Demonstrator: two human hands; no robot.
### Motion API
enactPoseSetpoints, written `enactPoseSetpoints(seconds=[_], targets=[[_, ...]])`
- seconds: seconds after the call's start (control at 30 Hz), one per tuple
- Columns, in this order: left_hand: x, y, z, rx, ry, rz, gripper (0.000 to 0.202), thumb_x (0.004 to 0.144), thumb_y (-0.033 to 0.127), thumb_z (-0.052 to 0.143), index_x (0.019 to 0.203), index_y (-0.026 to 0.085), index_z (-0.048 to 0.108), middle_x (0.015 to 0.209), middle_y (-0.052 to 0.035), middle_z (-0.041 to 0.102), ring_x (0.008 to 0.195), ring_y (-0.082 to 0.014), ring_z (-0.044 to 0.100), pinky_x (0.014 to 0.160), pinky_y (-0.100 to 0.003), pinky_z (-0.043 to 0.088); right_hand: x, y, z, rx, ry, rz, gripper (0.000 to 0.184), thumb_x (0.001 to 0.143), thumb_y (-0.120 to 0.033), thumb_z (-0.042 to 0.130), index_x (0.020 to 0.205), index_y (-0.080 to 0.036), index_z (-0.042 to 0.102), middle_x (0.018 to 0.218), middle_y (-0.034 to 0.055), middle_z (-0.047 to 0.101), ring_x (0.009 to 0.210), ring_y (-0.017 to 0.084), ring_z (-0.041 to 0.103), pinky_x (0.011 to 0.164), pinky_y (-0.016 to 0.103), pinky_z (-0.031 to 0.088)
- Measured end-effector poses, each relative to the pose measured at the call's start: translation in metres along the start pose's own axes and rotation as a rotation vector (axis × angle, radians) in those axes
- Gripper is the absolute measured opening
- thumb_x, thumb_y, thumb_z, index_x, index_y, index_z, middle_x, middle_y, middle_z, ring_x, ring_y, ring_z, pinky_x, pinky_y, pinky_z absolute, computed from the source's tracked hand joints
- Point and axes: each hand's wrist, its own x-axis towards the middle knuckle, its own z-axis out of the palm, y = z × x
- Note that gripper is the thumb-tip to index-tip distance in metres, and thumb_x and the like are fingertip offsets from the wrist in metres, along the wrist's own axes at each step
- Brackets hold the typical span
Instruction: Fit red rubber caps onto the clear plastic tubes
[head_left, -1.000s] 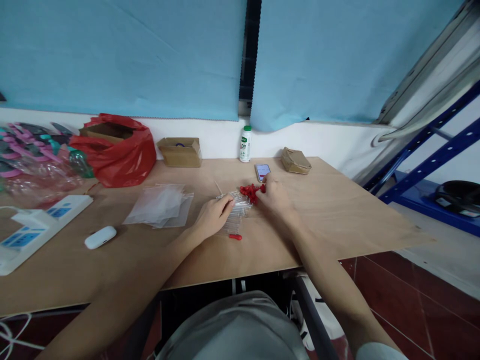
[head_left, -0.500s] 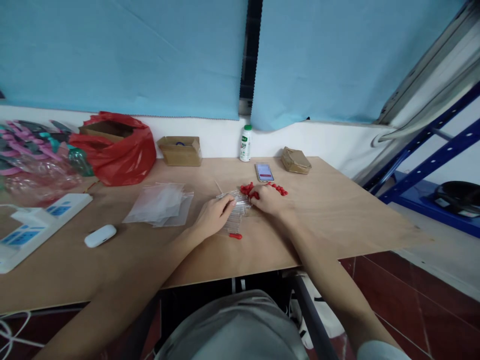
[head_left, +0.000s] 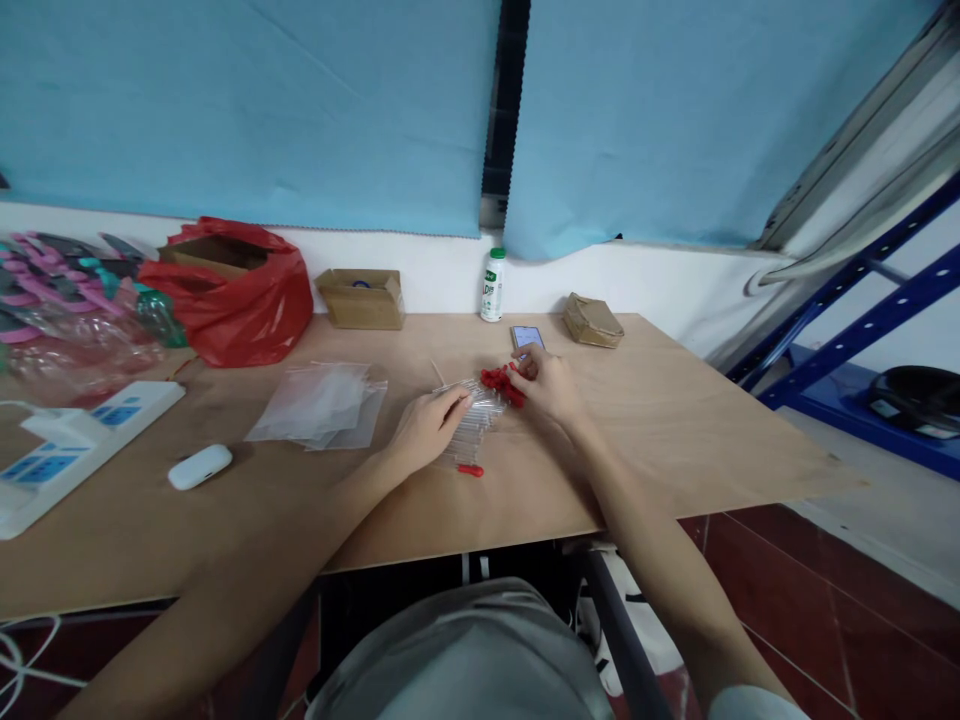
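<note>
Thin clear tubes, like glass dropper tubes, lie bunched in the middle of the table. My left hand rests over their left side, thumb against the fingers, closed on a clear tube; the exact grip is partly hidden. Just right of the tubes is a small heap of red rubber bulbs. My right hand is at the heap's right edge, with fingers bent and thumb and fingertips pinching a red bulb. A single red bulb sits at the near end of the tubes.
Clear plastic bags lie left of the tubes, with a white earbud case and a power strip beyond. Along the back stand a red bag, an open carton, a bottle, a phone and a brown package.
My right hand has lifted from the red heap and shifted slightly right, now covering the bulbs that lay there and part of the phone. My left hand has barely moved.
</note>
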Motion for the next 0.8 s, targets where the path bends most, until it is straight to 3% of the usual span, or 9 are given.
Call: enactPoseSetpoints(seconds=[0.1,0.23,0.5,0.8], targets=[[0.0,0.0,-0.001,-0.006,0.014,-0.016,0.031,0.108,0.039,0.04,0.109,0.023,0.067,0.092,-0.0041,0.073,0.08,-0.019,0.068,0.072,-0.028,0.043,-0.004,-0.014,0.006,0.188,-0.061,-0.062,0.019,0.09,-0.029,0.064,0.102,-0.017,0.071,0.087,0.005,0.074,0.075,0.016,0.066,0.073,0.027,0.051],[0.0,-0.003,-0.001,-0.026,0.018,-0.034,0.034,0.109,0.039,0.036,0.111,0.023,0.066,0.091,-0.0045,0.073,0.082,-0.0197,0.068,0.075,-0.029,0.045,-0.01,-0.029,0.016,0.299,-0.123,-0.132,0.017,0.09,-0.029,0.067,0.099,-0.017,0.074,0.099,0.0079,0.076,0.081,0.017,0.068,0.078,0.03,0.054],[0.001,-0.007,0.0,0.006,0.04,-0.055,0.036,0.109,0.039,0.036,0.108,0.022,0.067,0.092,-0.005,0.074,0.084,-0.0198,0.069,0.075,-0.028,0.044,-0.014,-0.033,0.025,0.39,-0.144,-0.183,0.018,0.09,-0.033,0.072,0.097,-0.017,0.074,0.088,0.0037,0.076,0.071,0.014,0.066,0.069,0.025,0.052],[0.003,-0.004,-0.005,-0.009,0.078,-0.059,0.035,0.107,0.039,0.043,0.11,0.022,0.074,0.096,-0.0052,0.077,0.082,-0.0184,0.068,0.074,-0.028,0.045,-0.014,-0.034,0.023,0.385,-0.135,-0.133,0.02,0.089,-0.035,0.073,0.094,-0.016,0.075,0.081,0.0033,0.074,0.067,0.013,0.063,0.067,0.025,0.051]])
